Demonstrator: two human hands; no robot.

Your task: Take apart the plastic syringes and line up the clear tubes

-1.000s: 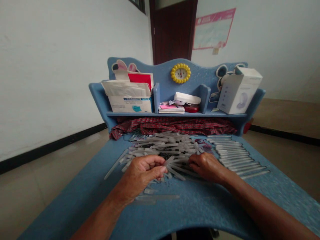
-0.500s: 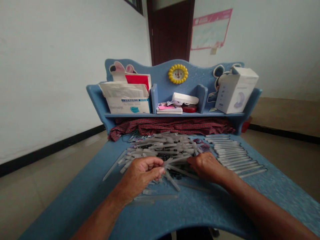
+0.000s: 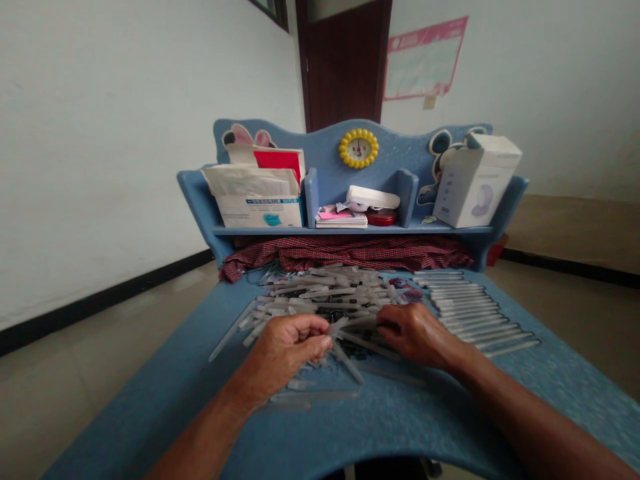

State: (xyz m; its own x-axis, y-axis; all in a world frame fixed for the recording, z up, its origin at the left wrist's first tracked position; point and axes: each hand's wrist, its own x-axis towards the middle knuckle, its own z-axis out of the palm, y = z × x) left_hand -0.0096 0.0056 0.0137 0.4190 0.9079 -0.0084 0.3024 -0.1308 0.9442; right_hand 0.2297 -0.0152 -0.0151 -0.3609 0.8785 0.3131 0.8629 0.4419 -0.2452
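A heap of grey pen barrels (image 3: 325, 297) lies in the middle of the blue desk (image 3: 380, 413). My left hand (image 3: 287, 347) is curled at the heap's near edge, its thumb and fingers pinched on a small grey piece. My right hand (image 3: 415, 333) is closed on one barrel (image 3: 357, 323) whose end points at the left hand. Another barrel (image 3: 347, 353) slants loose below the two hands.
A neat row of finished barrels (image 3: 473, 310) lies to the right. A red plaid cloth (image 3: 350, 250) lies under the desk's shelf, which carries a mask box (image 3: 260, 207), a clock (image 3: 359, 148), papers and a white carton (image 3: 475, 180). Bare floor flanks both sides.
My right hand has lifted slightly and drawn its barrel toward the left hand. The loose barrels below the hands have shifted a little.
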